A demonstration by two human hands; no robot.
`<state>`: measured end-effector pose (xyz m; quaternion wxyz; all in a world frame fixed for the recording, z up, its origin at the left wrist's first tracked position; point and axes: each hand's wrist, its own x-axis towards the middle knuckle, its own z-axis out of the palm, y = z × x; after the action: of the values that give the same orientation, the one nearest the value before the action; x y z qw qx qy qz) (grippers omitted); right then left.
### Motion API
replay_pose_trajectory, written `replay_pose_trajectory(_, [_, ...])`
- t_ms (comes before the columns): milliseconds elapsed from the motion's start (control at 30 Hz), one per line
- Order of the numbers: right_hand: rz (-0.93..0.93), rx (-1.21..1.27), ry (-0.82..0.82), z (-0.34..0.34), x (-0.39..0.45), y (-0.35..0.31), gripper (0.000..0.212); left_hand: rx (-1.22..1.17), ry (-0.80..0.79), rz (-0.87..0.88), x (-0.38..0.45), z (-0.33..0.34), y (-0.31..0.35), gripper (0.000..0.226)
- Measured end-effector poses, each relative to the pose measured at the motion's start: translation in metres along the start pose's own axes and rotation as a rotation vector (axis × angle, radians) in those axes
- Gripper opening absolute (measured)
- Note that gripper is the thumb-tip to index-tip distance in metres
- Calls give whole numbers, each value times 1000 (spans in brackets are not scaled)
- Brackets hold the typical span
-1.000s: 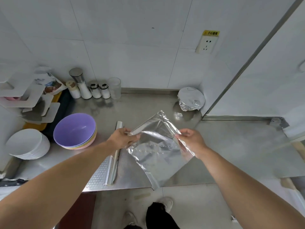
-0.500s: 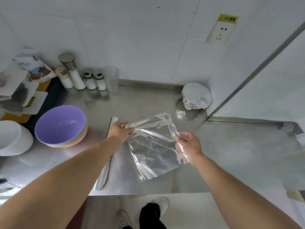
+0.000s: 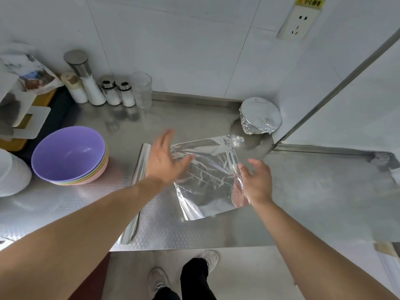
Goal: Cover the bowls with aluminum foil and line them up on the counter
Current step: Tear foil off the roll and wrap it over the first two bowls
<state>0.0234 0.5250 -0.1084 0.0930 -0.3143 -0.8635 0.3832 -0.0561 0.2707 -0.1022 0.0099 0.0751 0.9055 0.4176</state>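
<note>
1. Looking down from the head camera, I see a loose foil sheet (image 3: 207, 176) lying on the steel counter (image 3: 313, 191), between my two hands, with its near edge curling up a little.
2. My left hand (image 3: 164, 161) hovers over the sheet's left edge with fingers spread and straight, holding nothing.
3. My right hand (image 3: 256, 182) sits at the sheet's right edge, fingers relaxed and extended; it touches or nearly touches the foil, but I cannot tell whether it is pinching it (the edge is hidden behind the palm).
4. A foil roll (image 3: 138, 182) lies just left of the sheet, running toward the counter's front edge.
5. One covered bowl (image 3: 259, 115) already stands in the back corner against the wall, wrapped in crinkled foil.
6. The stack of bowls (image 3: 69, 154), purple one on top, waits well to the left, uncovered.
7. Handling judgement: the sheet looks very light and thin, so it should crease, tear or drift easily. I would take it by two opposite edges or corners with a gentle pinch, keeping it taut but not stretched.
8. The bowls look like light, smooth plastic, so the top one may slide; I would grip its rim and steady it while folding foil down around the lip.
9. Next, I judge, a bowl must come from the stack to meet the sheet.
</note>
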Motion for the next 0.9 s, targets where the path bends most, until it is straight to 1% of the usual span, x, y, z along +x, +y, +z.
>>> replay_pose_trajectory(67, [-318,-162,42,2,4,-13,34,245,-205,220,-11,5,15,118])
replay_pose_trajectory(100, [-467,-206,22,6,7,-22,34,379,-290,278,-15,9,22,127])
replay_pose_trajectory(167, [-674,-304,-104,19,11,-44,41,578,-380,306,-17,23,22,138])
replay_pose_trajectory(233, [-764,-449,-270,36,10,-60,47,672,-394,305,-18,31,24,141])
replay_pose_trajectory(267, [-780,-502,-328,44,10,-64,48,703,-388,311,-18,35,24,142])
replay_pose_trajectory(333, [-805,-560,-377,58,11,-64,50,741,-389,299,-20,39,19,142])
replay_pose_trajectory(400, [-835,-633,-385,65,13,-58,55,772,-407,287,-20,40,9,144])
replay_pose_trajectory(500, [-843,-714,-388,72,16,-46,53,766,-442,272,-22,40,0,148])
replay_pose_trajectory(567, [-837,-701,-382,77,13,-42,58,743,-464,256,-22,42,-2,151])
replay_pose_trajectory(700, [-818,-691,-438,80,10,-40,67,688,-479,239,-23,43,-2,153])
replay_pose_trajectory(900, [-809,-708,-437,76,12,-37,66,622,-499,240,-23,39,-3,153])
